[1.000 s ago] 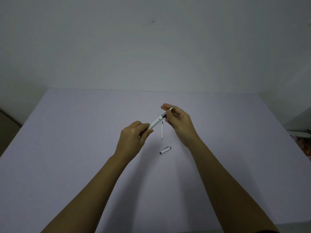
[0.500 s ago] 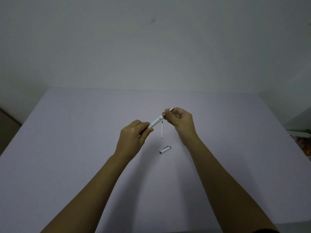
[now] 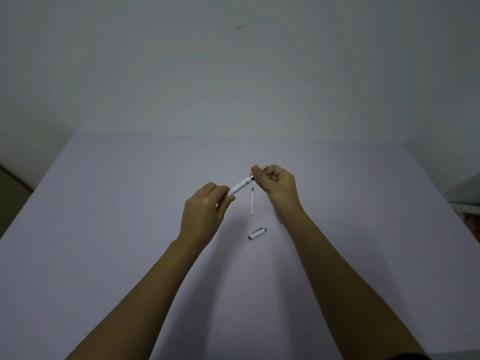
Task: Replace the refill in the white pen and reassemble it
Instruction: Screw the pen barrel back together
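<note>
The white pen barrel (image 3: 240, 187) slants up to the right above the table, its lower end gripped in my left hand (image 3: 205, 211). My right hand (image 3: 279, 185) pinches the pen's silver tip section (image 3: 265, 168) at the barrel's upper end. A thin white refill (image 3: 252, 202) lies on the table between my hands, pointing away from me. Closer to me, the white pen cap (image 3: 257, 233) lies on the table on its side.
The lilac table (image 3: 104, 229) stretches wide, its far edge meeting a plain pale wall. A dark gap shows past the left edge, and some cluttered items sit off the table's right side (image 3: 470, 219).
My right hand's fingers have closed more tightly around the pen's tip section and turned a little. My left hand, the refill and the cap have stayed in place.
</note>
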`<control>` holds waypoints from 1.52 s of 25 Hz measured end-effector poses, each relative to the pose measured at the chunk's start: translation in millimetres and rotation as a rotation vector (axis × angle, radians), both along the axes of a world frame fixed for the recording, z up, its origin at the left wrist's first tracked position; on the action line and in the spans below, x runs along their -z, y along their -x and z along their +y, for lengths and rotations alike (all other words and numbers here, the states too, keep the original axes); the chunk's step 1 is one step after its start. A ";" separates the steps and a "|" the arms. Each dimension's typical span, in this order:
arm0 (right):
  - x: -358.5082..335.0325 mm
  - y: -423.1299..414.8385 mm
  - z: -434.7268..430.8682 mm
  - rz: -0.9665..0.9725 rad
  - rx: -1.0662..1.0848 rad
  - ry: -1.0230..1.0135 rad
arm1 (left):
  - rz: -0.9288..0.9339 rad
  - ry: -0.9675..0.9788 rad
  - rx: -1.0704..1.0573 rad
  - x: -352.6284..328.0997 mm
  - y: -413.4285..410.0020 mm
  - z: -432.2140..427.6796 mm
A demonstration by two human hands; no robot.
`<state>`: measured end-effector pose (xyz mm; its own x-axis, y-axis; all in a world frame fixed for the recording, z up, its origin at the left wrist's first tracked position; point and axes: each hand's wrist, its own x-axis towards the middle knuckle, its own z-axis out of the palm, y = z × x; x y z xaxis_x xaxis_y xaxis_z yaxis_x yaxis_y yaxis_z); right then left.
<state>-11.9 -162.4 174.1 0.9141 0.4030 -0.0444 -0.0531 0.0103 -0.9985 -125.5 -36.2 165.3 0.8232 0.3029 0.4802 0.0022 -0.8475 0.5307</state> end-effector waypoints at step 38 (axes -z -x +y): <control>110.6 -35.0 -4.5 0.106 0.274 0.717 | -0.021 0.108 -0.037 21.9 -36.8 27.2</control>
<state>23.1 -167.0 63.5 0.9533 0.0025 -0.3019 -0.2376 -0.6105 -0.7555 -88.7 -8.9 143.4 0.8007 0.3841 0.4597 0.0208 -0.7848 0.6195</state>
